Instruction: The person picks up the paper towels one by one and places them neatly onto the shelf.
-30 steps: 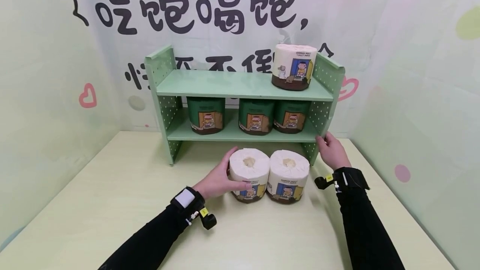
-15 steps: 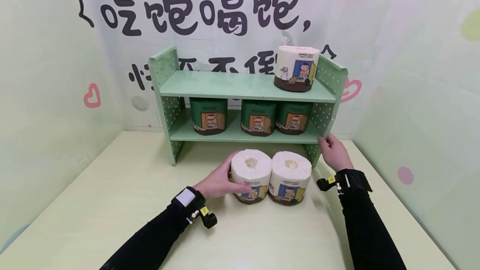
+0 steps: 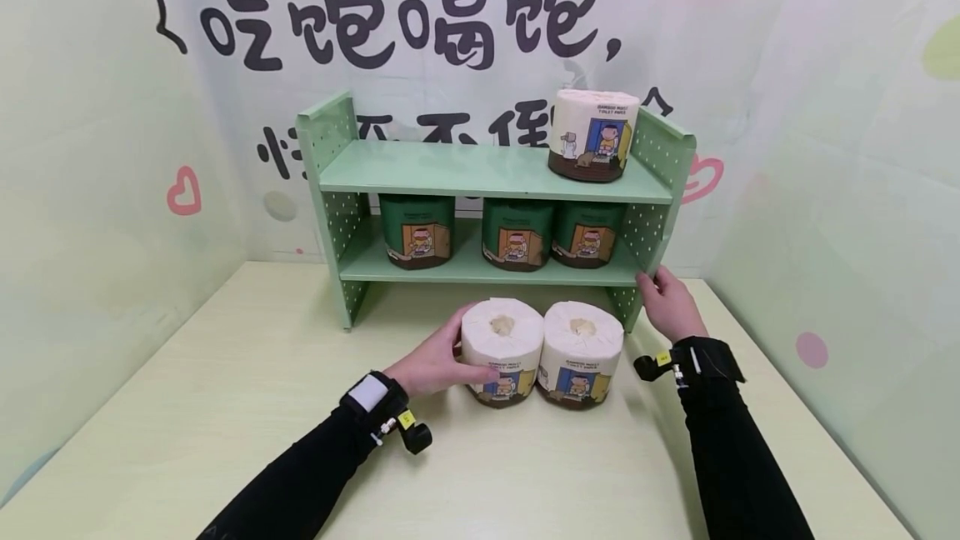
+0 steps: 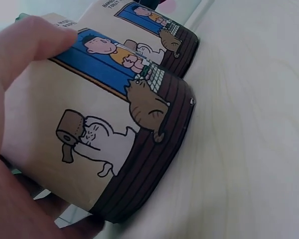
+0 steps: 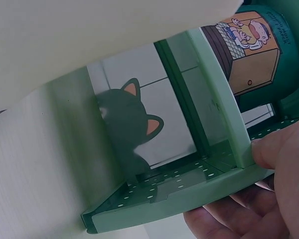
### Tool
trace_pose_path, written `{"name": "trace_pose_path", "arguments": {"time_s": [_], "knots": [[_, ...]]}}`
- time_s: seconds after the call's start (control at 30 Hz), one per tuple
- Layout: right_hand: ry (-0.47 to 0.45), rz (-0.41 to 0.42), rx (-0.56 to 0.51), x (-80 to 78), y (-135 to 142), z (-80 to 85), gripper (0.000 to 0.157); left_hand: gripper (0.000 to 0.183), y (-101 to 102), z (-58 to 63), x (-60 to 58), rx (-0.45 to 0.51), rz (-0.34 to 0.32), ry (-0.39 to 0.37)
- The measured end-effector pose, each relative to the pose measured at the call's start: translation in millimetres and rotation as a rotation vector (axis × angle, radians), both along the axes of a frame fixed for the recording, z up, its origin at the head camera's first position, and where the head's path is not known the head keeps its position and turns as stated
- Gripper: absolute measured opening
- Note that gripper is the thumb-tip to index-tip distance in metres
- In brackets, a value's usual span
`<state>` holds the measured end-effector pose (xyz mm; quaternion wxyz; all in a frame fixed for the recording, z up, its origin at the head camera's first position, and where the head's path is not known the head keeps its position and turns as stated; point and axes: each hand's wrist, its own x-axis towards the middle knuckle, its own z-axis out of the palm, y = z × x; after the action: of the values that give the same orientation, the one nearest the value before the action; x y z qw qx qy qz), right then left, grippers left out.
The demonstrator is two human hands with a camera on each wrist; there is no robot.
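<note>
My left hand (image 3: pixel 437 361) grips a white wrapped toilet roll (image 3: pixel 501 340) standing on the table. In the left wrist view its thumb (image 4: pixel 40 42) lies across the printed front, with fingers round the far side. A second white toilet roll (image 3: pixel 581 348) stands upright against its right side. My right hand (image 3: pixel 670 307) holds the right side panel of the green shelf (image 3: pixel 480 276). In the right wrist view the thumb (image 5: pixel 269 149) is inside the panel's edge and the fingers curl outside it.
Three green toilet rolls, one of them left of centre (image 3: pixel 417 232), stand on the lower shelf board. A white toilet roll (image 3: pixel 594 137) sits at the right end of the top board. Printed cloth walls (image 3: pixel 810 190) enclose the pale table (image 3: pixel 225 407).
The head view has shifted slightly, so everything appears a little farther right. Both hands, the toilet rolls and the shelf keep their places relative to each other.
</note>
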<state>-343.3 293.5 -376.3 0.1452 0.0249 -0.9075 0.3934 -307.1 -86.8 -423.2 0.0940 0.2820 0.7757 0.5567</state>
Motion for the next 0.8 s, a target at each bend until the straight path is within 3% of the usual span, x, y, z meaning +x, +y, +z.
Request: {"name": "trace_pose_path", "arguments": {"time_s": [0.23,0.47,0.8], "knots": [[-0.006,0.005,-0.008,0.0,0.0,-1.4,0.048,0.101,-2.9,0.9,-1.5,-0.006,-0.001,0.026],[-0.006,0.004,-0.006,-1.6,-0.4,-2.1,0.047,0.096,-3.7,0.3,-2.5,-0.002,0.043,0.068],[-0.007,0.012,-0.003,0.4,0.6,-0.4,0.049,0.094,-9.1,5.6,-5.8,0.007,0.038,0.068]]}}
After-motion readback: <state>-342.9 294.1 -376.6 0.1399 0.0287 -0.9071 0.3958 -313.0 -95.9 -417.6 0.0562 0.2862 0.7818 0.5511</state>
